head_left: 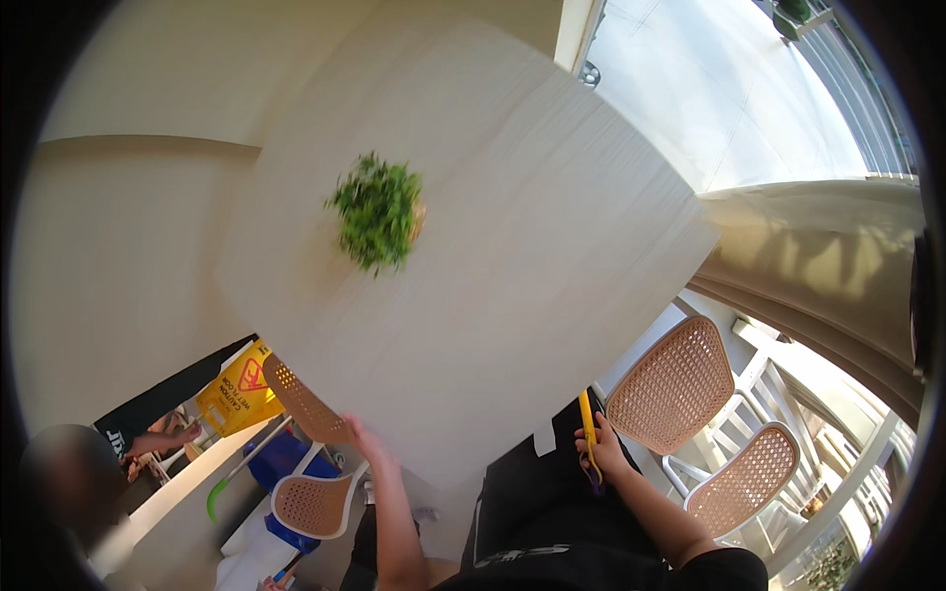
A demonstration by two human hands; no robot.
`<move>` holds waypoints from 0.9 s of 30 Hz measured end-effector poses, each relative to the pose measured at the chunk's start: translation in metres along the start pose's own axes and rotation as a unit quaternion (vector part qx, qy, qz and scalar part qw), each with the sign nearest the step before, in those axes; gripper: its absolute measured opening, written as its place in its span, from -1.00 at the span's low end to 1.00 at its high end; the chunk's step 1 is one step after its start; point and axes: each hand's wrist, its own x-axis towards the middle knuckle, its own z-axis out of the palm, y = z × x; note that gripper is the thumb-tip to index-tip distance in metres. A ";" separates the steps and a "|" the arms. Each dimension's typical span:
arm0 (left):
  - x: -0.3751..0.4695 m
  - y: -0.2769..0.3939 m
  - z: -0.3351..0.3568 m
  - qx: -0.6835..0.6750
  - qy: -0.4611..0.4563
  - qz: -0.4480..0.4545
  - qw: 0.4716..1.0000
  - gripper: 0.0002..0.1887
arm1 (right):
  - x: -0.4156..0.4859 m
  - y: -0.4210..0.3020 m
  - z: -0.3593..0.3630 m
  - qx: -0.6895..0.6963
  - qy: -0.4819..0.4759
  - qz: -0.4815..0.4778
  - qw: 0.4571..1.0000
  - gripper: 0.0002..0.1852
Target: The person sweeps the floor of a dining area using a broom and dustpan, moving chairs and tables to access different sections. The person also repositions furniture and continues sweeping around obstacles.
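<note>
My left hand (363,442) rests against the edge of a tan perforated chair back (307,399), beside the rim of a pale wood-grain table (473,295). A yellow tool with a long handle (588,421) is in my right hand (607,451), just off the table's near edge; what kind of tool cannot be told. A white paper or cloth piece (545,439) lies near that hand. The green leafy plant (377,214) stands on the table, with part of a tan pot showing.
Another tan woven chair (674,384) stands at right near a curtain (820,244) and window. At lower left are a yellow wet-floor sign (240,388), blue containers (284,458), a green-ended pole (214,499), a chair seat (314,504) and another person (118,443).
</note>
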 end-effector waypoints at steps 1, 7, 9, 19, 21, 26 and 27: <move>0.004 0.009 0.013 -0.006 -0.012 -0.012 1.000 -0.31 | 0.000 -0.002 -0.005 -0.036 -0.003 0.012 0.999 -0.23; 0.005 0.042 0.075 -0.003 -0.091 -0.041 0.995 -0.31 | -0.024 -0.023 -0.030 -0.231 0.078 -0.039 0.969 -0.48; -0.007 0.045 0.085 -0.010 -0.108 -0.043 0.993 -0.30 | -0.045 -0.023 -0.033 -0.261 0.109 -0.093 0.955 -0.46; -0.022 0.053 0.094 -0.057 -0.202 -0.028 0.977 -0.34 | 0.008 0.026 -0.013 -0.169 0.291 -0.135 0.932 -0.40; -0.018 0.049 0.092 -0.064 -0.223 -0.026 0.972 -0.34 | 0.054 0.028 -0.001 0.086 0.239 -0.058 0.966 -0.44; -0.013 0.044 0.089 -0.040 -0.216 0.043 0.975 -0.36 | 0.056 0.066 0.064 0.249 0.093 -0.013 0.964 -0.44; -0.013 0.042 0.089 -0.049 -0.222 0.045 0.973 -0.36 | 0.040 0.074 0.073 0.237 0.074 -0.006 0.969 -0.45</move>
